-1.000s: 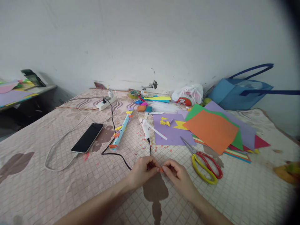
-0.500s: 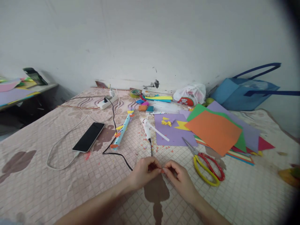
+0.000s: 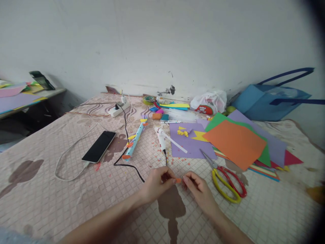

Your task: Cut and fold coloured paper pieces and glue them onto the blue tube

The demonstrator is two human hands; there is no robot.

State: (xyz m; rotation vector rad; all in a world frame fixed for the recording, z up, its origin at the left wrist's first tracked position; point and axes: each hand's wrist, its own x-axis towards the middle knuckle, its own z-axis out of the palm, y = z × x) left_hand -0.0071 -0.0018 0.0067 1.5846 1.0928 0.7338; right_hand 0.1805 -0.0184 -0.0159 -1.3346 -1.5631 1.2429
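Between the thumb and forefinger of my left hand (image 3: 157, 183) is a small orange piece of paper (image 3: 178, 180), its end sticking out to the right. Just beside that end, my right hand (image 3: 200, 191) is closed in a pinch, a small gap away; whatever its fingertips hold is too small to make out. Beyond my hands lies a white glue gun (image 3: 160, 139) with a glue stick (image 3: 176, 143) slanting from its back. To its left rests a light blue paper strip (image 3: 135, 140) bearing small orange and yellow pieces. Scissors (image 3: 227, 184) with yellow and red handles lie right of my right hand.
A phone (image 3: 99, 146) is plugged into a white cable at left, and a power strip (image 3: 119, 110) sits behind. Coloured paper sheets (image 3: 236, 142) are stacked at right, before a blue bag (image 3: 266, 103). The glue gun's black cord (image 3: 129, 166) runs toward my left hand.
My fingertips have drawn slightly apart, and the orange paper piece now shows in my left hand. The whole view has shifted a little, with objects appearing further right.
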